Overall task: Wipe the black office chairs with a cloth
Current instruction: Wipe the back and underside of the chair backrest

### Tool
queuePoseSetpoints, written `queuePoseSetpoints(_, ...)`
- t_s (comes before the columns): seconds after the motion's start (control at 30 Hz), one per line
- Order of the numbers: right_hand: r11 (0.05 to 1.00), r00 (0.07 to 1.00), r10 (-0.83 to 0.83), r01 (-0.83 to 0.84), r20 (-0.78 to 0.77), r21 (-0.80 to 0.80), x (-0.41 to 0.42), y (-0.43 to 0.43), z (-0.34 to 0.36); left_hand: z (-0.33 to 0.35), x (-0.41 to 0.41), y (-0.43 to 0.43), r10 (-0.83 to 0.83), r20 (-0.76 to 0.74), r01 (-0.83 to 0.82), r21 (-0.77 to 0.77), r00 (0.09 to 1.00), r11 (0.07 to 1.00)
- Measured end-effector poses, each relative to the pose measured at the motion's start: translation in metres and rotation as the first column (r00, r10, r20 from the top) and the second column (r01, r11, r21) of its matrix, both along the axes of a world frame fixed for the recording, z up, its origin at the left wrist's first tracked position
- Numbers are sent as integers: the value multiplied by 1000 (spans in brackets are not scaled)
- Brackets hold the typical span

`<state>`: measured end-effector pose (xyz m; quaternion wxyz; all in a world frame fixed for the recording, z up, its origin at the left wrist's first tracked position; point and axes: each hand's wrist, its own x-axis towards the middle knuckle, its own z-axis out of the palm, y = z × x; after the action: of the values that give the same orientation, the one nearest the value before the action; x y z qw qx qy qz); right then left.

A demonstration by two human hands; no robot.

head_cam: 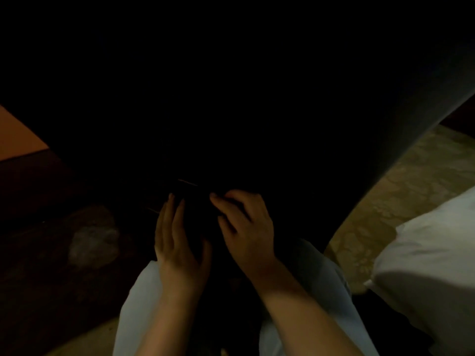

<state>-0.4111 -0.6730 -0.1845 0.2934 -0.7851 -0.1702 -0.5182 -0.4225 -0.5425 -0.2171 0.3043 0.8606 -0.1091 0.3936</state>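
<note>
The scene is very dark. A black office chair (231, 98) fills most of the view, its surface close in front of me. Low in the middle, my left hand (177, 242) cups a dark mass that looks like a cloth (199, 224), fingers along its left side and thumb wrapped under it. My right hand (246, 227) lies on the same dark cloth from the right with its fingers bent, the fingertips pinching its upper edge. The cloth's outline blends into the chair behind it.
An orange-brown surface (18, 134) shows at the left edge. A pale crumpled lump (92, 242) lies on the dark floor at the left. Beige patterned floor (411, 191) and white fabric (431, 253) are at the right. My light trousers (136, 304) sit below my hands.
</note>
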Motion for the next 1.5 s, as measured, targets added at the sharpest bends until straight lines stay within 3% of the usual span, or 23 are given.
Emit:
queuePoseSetpoints(0.23, 954, 989, -117, 88, 88, 285, -13, -21, 28, 14, -11, 0, 9, 53, -7, -36, 999, 999)
queuePoseSetpoints(0.33, 818, 947, -304, 205, 101, 537, -15, -42, 40, 20, -17, 1, -6, 96, 12, -55, 995, 998)
queuePoseSetpoints(0.4, 749, 915, -391, 254, 100, 612, -18, -51, 45, 21, -21, 4, -5, 110, 12, -66, 994, 998)
queuePoseSetpoints(0.6, 838, 930, -338, 227, 145, 496, -28, -34, 40, 21, -26, 14, 53, 43, -41, -237, 998, 971)
queuePoseSetpoints(0.73, 991, 989, -90, 78, 119, 105, -29, -1, 30, 25, -23, 18, 69, -8, -68, -343, 998, 937)
queuePoseSetpoints(0.83, 996, 999, -18, 21, 38, -81, -27, 16, 22, 27, -18, 23, 54, -18, -57, -438, 998, 897)
queuePoseSetpoints(0.93, 999, 998, -20, 22, 58, -37, -27, 8, 22, 28, -14, 26, 70, -5, -65, -439, 998, 896)
queuePoseSetpoints(1.13, 944, 977, -163, 114, 135, 310, -29, -32, 29, 39, -12, 41, 113, -18, -108, -473, 993, 875)
queuePoseSetpoints(1.2, 935, 972, -174, 113, 156, 337, -28, -38, 26, 45, -9, 52, 113, -39, -118, -483, 993, 868)
queuePoseSetpoints(1.33, 944, 972, -171, 115, 161, 309, -28, -48, 22, 57, -4, 70, -49, -114, -29, -596, 992, 802)
queuePoseSetpoints(1.5, 887, 964, -257, 210, 63, 411, -34, -70, 20, 67, -5, 78, -146, -202, -19, -642, 968, 766)
